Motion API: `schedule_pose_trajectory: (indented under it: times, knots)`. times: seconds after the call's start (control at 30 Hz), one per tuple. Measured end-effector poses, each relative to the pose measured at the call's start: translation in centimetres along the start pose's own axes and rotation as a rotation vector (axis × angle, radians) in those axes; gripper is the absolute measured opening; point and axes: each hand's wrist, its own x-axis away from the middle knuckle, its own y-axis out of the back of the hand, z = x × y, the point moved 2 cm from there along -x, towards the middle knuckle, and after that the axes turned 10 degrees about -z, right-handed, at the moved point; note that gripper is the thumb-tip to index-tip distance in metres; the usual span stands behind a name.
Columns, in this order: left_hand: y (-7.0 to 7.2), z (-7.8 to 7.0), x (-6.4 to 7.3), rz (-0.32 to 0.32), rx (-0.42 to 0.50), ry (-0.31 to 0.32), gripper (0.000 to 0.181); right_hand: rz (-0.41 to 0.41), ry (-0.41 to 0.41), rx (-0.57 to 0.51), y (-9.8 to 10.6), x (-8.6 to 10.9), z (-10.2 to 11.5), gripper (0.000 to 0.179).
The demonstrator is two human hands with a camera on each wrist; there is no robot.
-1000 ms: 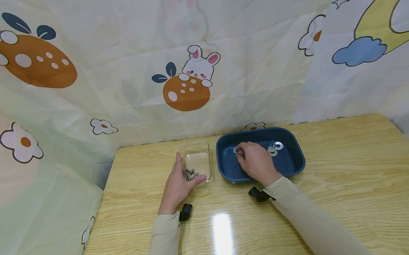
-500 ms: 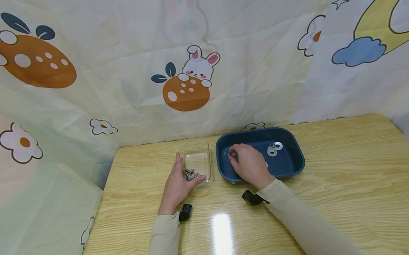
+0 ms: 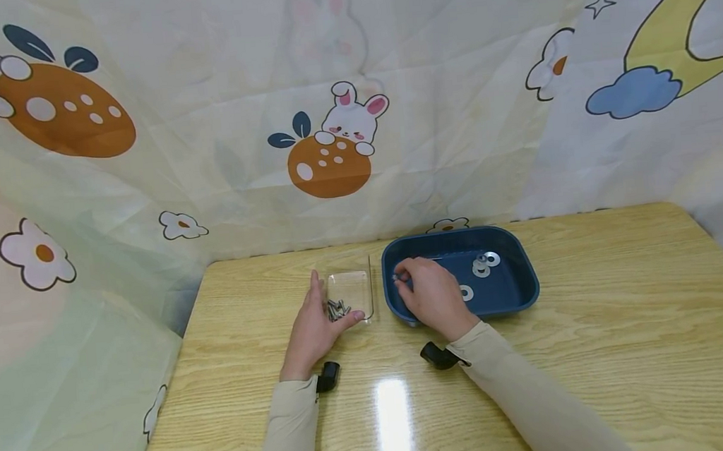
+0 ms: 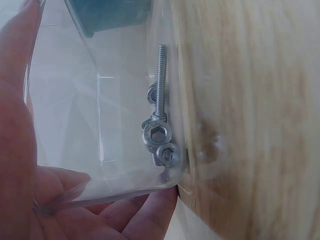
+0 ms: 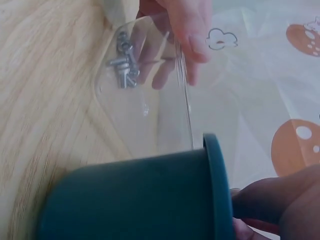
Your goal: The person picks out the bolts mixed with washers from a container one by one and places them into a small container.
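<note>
A clear plastic box (image 3: 357, 286) stands on the table, with several socket-head bolts (image 4: 160, 80) heaped in its near left corner. My left hand (image 3: 311, 333) holds the box at that corner, fingers along the left side and thumb at the near wall. To its right is a dark blue tub (image 3: 501, 292) holding several flat washers (image 3: 481, 268). Inside the tub's left part, my right hand (image 3: 433, 294) pinches a small shiny metal piece (image 3: 396, 277); its kind is mostly hidden by the fingers. In the right wrist view the tub wall covers most of that hand.
Box and tub stand close side by side near the back of the wooden table (image 3: 630, 317). Behind them hangs a printed cloth (image 3: 454, 105). A lone washer (image 3: 466, 293) lies by my right hand in the tub.
My right hand has moved left inside the tub, toward the wall beside the box, with the small metal piece at its fingertips. That uncovers a washer. The left hand stays put.
</note>
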Motion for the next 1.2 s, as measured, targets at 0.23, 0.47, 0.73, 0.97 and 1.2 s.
schedule_pose_trajectory:
  times: [0.23,0.47,0.73,0.97,1.2]
  knots:
    - [0.0,0.1,0.1,0.004,0.0,-0.003,0.122,-0.004,0.034,-0.027,-0.2,0.1,0.7,0.013]
    - [0.0,0.1,0.0,0.003,-0.004,0.004,0.122,-0.021,0.049,-0.03,-0.6,0.2,1.2,0.012]
    - [-0.1,0.2,0.0,0.005,-0.006,0.007,0.122,-0.023,0.074,-0.041,-1.2,0.3,2.0,0.013]
    - [-0.2,0.2,-0.1,0.013,-0.017,0.015,0.123,-0.011,0.086,-0.045,-1.4,0.3,2.4,0.013]
    - [-0.2,0.3,-0.2,0.013,-0.023,0.013,0.123,-0.002,0.104,-0.055,-1.8,0.2,2.7,0.013]
